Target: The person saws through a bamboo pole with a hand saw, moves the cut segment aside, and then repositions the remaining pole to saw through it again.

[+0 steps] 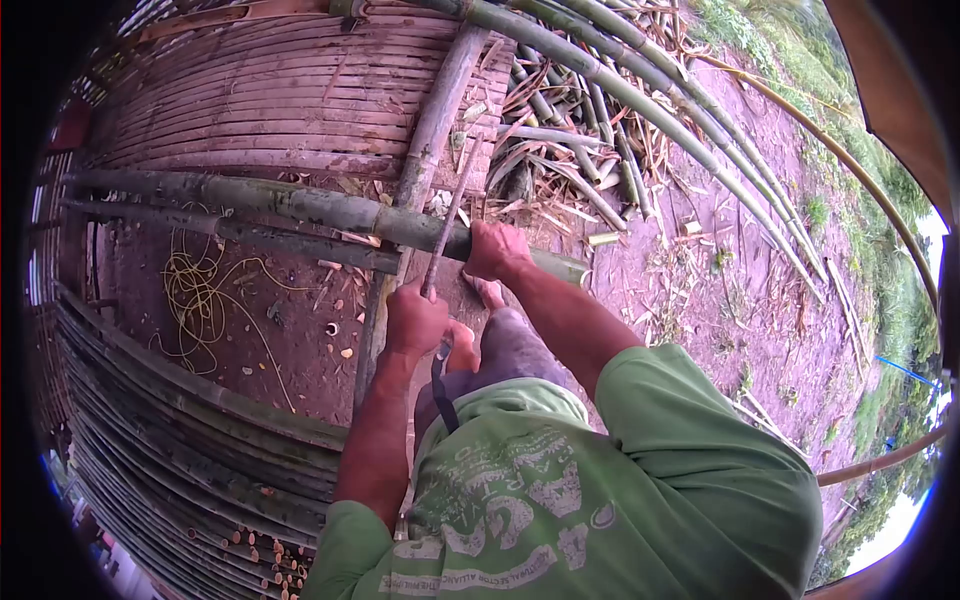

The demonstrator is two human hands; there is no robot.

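My left hand (416, 320) is closed around the lower end of a long, narrow tool like a machete (456, 215), seen nearly edge-on. Its brownish blade points up and away, crossing over a thick green bamboo pole (300, 205). My right hand (498, 250) grips that pole near its cut right end, just right of the blade. The pole lies level across a weathered upright-running beam (432, 135). A second, thinner bamboo pole (310, 246) sits just below it. A bare foot and my knee show beneath my hands.
A slatted bamboo platform (270, 95) spans the upper left. Cut bamboo offcuts (575, 130) pile up beyond my hands. Long green poles (690, 100) arc across the upper right. Tangled yellow cord (195, 300) lies on the dirt, above stacked bamboo (190, 440) at lower left.
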